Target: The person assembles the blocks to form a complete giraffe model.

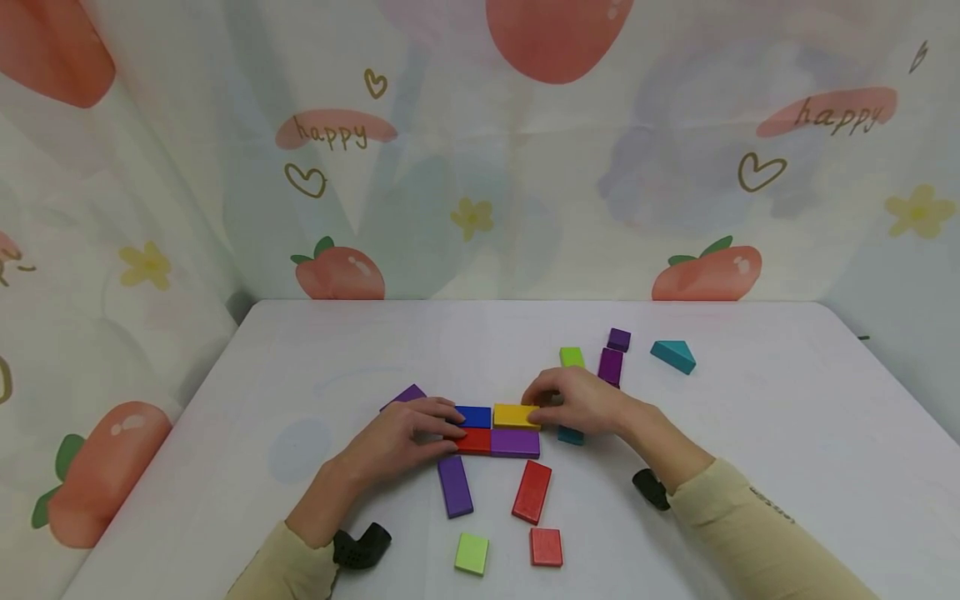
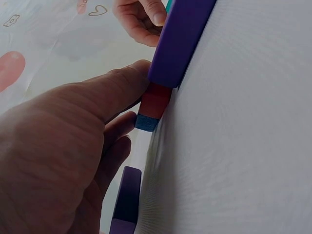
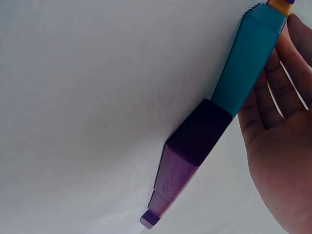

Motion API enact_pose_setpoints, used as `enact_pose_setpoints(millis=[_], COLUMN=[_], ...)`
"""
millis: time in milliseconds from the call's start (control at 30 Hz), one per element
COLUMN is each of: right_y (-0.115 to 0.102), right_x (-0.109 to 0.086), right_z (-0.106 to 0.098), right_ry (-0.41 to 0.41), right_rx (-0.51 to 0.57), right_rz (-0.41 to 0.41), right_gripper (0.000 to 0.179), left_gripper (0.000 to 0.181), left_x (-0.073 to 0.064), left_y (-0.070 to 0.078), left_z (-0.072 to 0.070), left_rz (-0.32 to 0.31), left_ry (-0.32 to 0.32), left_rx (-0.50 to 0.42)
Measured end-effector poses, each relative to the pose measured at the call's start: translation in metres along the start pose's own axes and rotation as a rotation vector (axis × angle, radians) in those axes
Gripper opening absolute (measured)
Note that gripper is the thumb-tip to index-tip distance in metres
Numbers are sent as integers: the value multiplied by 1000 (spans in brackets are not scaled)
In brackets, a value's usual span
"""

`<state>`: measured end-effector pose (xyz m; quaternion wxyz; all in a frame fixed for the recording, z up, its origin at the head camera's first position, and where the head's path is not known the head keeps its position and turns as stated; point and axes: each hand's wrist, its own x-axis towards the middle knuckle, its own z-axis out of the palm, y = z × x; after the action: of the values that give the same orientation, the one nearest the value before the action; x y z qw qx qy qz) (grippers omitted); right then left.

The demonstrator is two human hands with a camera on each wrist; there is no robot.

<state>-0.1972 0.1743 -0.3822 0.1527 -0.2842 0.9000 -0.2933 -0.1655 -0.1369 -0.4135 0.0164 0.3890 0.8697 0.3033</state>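
In the head view, a blue block (image 1: 473, 417) and a yellow block (image 1: 516, 416) form the far row, against a red block (image 1: 475, 442) and a purple block (image 1: 515, 443) in the near row. My left hand (image 1: 408, 433) reaches in from the left, its extended fingers touching the left ends of the blue and red blocks. With curled index finger and thumb, my right hand (image 1: 581, 402) pinches the right end of the yellow block. A teal block (image 3: 251, 56) lies beside that hand in the right wrist view, partly hidden from above.
Below the rows lie a slanted purple block (image 1: 455, 487), a longer red block (image 1: 532, 492), a green block (image 1: 472, 554) and a small red block (image 1: 546, 547). Dark purple blocks (image 1: 611, 365), a green block (image 1: 572, 357) and a teal triangle (image 1: 673, 356) sit behind my right hand.
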Motion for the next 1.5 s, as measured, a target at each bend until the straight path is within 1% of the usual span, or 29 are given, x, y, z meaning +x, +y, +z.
enact_pose_setpoints(millis=[433,767,1200,1367,1500], right_y=[-2,-2,-3,-6,-10], right_x=[-1,0,1,0,-4], right_z=[1,2,3,2,2], right_ry=[-7,-21,-25,-13,0], right_rx=[8,4,5,9,-12], right_rz=[-11,-23,-26,-11,-19], right_gripper=[21,21,20,26,31], left_gripper=[23,23,23,23,23], left_x=[0,0,-1,-1,0], left_y=[0,1,0,-1,0], left_z=[0,-1,0,0,0], left_rz=[-7,6,-4,3,-13], left_ry=[-3,-4,-1,-2,-10], left_rx=[-2,-9,-5,5,6])
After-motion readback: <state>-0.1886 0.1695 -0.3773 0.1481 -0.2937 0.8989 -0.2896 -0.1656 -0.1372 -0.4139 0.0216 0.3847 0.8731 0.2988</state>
